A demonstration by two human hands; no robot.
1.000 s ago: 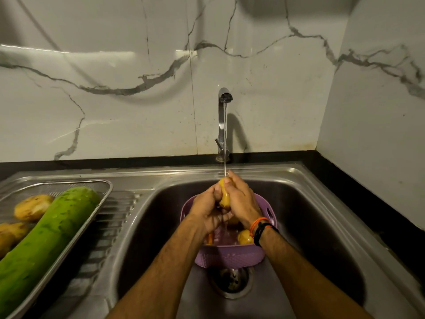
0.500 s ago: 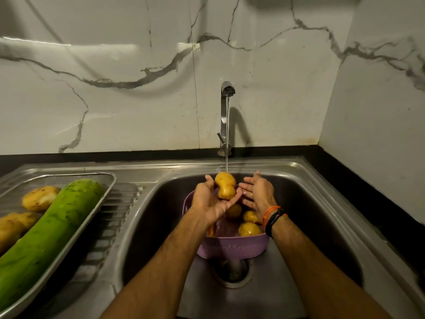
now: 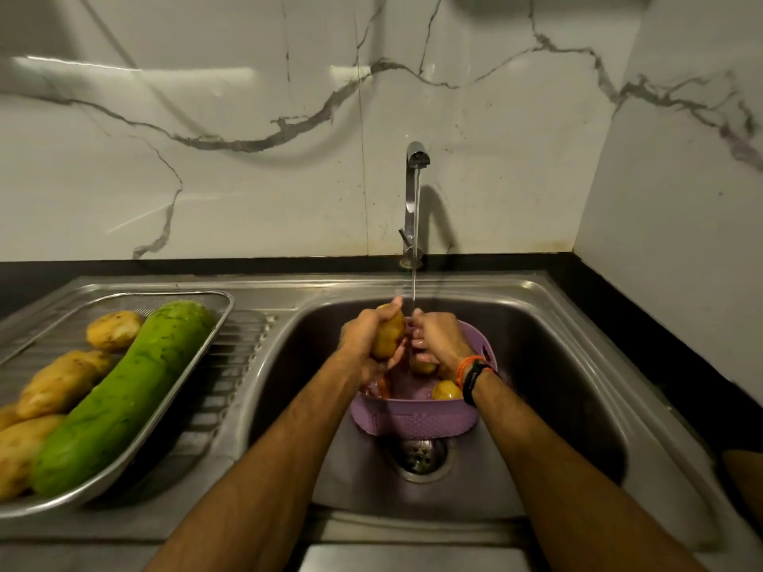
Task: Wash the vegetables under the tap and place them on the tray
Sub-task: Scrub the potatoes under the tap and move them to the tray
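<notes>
Tray (image 3: 219, 319) far left holds green gourd (image 3: 124, 398) and potatoes (image 3: 58, 386). Left hand (image 3: 363, 336) grips potato (image 3: 388, 336) beside tap (image 3: 415, 200) stream; right hand (image 3: 437, 340) curled, holding nothing visible, over purple basket (image 3: 413, 419) in sink (image 3: 557, 365).

The left hand (image 3: 363, 336) grips a yellow potato (image 3: 388, 334) just left of the thin stream from the tap (image 3: 415, 200); the right hand (image 3: 437, 340) sits beside it with fingers curled under the water, though whether it holds anything cannot be told; both hands hover over a purple basket (image 3: 413, 419) standing in the steel sink (image 3: 557, 365) above the drain (image 3: 417, 454); two more potatoes (image 3: 446, 390) lie inside the basket; on the draining board at left, a metal tray (image 3: 206, 336) carries a long green gourd (image 3: 124, 398) and several potatoes (image 3: 113, 330); a black and orange wristband (image 3: 472, 375) circles the right wrist; white marble-patterned tiles (image 3: 247, 158) cover the far wall.
</notes>
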